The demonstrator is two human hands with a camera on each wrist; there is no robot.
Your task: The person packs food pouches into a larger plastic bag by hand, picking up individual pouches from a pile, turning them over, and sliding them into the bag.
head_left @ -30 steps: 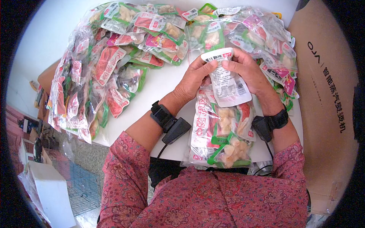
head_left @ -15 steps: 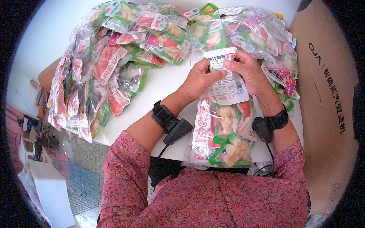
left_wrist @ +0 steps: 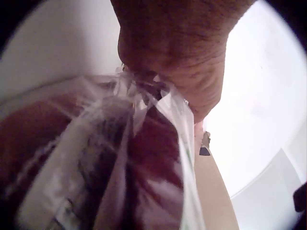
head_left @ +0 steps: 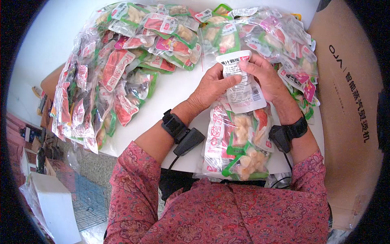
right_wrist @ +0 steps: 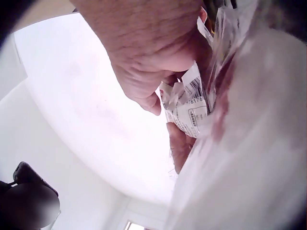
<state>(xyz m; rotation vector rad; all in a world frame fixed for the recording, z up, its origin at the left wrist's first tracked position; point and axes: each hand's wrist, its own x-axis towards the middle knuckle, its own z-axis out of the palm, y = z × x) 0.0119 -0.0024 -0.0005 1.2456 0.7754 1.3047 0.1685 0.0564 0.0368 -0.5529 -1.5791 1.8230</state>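
Observation:
A white printed food packet [head_left: 243, 95] stands upright between both hands, its printed back toward the head camera. My left hand [head_left: 211, 86] pinches its left side, the thumb lying across the print. At the upper right, my right hand [head_left: 266, 77] grips the same packet, thumb near the red logo; the fingers behind it are hidden. Barcode print on the packet [right_wrist: 189, 108] shows beside the right hand [right_wrist: 148, 52] in the right wrist view. Just below the hands lies a clear plastic bag [head_left: 215, 140] of food packets, which also fills the lower left wrist view.
A large heap of bagged food packets [head_left: 118, 69] covers the left of the white table [head_left: 178, 91]. Another bag of packets [head_left: 260, 36] lies at the back right. A tall cardboard box [head_left: 345, 122] stands along the right edge.
The left thumb has slid from near the packet's top down onto its printed middle. The right thumb has shifted slightly toward the logo, and more of the top lettering shows.

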